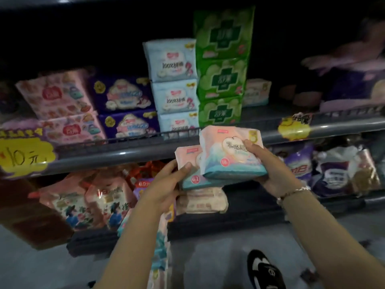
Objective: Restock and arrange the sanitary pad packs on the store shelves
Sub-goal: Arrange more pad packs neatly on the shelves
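Observation:
My right hand (268, 167) grips a pink and teal pad pack (229, 155) in front of the middle shelf rail (116, 153); its thumb lies over the pack's heart label. My left hand (166, 184) grips a second pack of the same kind (189, 176), lower and partly behind the first. On the shelf above the rail stand stacks of green packs (223, 67), light blue packs (173, 88), dark purple packs (123, 105) and pink packs (56, 101). One pack of the held kind (257, 91) stands right of the green stack.
A dark gap lies on the shelf right of the green stack. Yellow price tags (23, 153) (294, 125) hang on the rail. The lower shelf holds pink pouches (87, 203), a pale pack (202, 201) and purple bags (333, 170). My shoe (264, 270) is on the grey floor.

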Action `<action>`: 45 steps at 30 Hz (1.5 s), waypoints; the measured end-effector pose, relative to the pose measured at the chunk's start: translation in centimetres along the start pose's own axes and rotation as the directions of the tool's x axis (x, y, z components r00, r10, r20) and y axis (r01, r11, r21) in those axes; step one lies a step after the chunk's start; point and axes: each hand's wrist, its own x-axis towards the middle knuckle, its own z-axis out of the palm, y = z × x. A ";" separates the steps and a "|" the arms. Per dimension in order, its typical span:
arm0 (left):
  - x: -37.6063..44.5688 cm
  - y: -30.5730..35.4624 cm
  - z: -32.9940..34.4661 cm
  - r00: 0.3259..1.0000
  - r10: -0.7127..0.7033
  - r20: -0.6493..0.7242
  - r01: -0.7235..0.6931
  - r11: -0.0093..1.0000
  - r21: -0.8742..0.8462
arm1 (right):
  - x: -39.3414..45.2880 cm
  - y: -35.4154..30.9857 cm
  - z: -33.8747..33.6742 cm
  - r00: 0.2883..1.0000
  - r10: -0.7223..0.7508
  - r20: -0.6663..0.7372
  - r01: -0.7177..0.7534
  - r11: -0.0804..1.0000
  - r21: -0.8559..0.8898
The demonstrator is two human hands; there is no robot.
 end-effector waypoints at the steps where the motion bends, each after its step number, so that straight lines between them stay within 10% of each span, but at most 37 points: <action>1: 0.8 1.1 1.5 0.999 0.013 0.032 -0.013 1.000 0.000 | 0.2 -1.8 -0.8 1.000 -0.026 -0.009 0.026 1.000 0.003; 12: 12.6 6.8 19.9 0.972 0.231 0.050 -0.232 0.973 0.015 | 4.1 -15.3 -11.9 0.910 -0.337 -0.243 0.357 0.933 0.043; 27: 27.2 3.9 25.9 0.935 0.349 -0.064 -0.280 0.836 0.472 | 11.2 -11.2 -17.8 0.625 -0.484 -0.613 0.538 0.836 -0.112; 29: 27.6 4.0 26.2 0.890 0.455 -0.025 -0.364 0.742 0.562 | 11.6 -11.1 -17.7 0.585 -0.507 -0.634 0.545 0.824 -0.156; 32: 29.4 4.4 27.2 0.757 0.634 0.158 -0.416 0.281 0.865 | 12.2 -10.9 -17.7 0.546 -0.521 -0.656 0.535 0.819 -0.207; 36: 32.2 6.4 30.2 0.874 0.382 0.301 -0.305 -0.051 0.951 | 13.0 -10.6 -17.7 0.514 -0.555 -0.654 0.521 0.808 -0.276; 45: 38.2 8.3 27.5 0.896 0.367 0.249 -0.244 -0.062 0.968 | 14.2 -10.6 -18.3 0.529 -0.601 -0.599 0.562 0.777 -0.283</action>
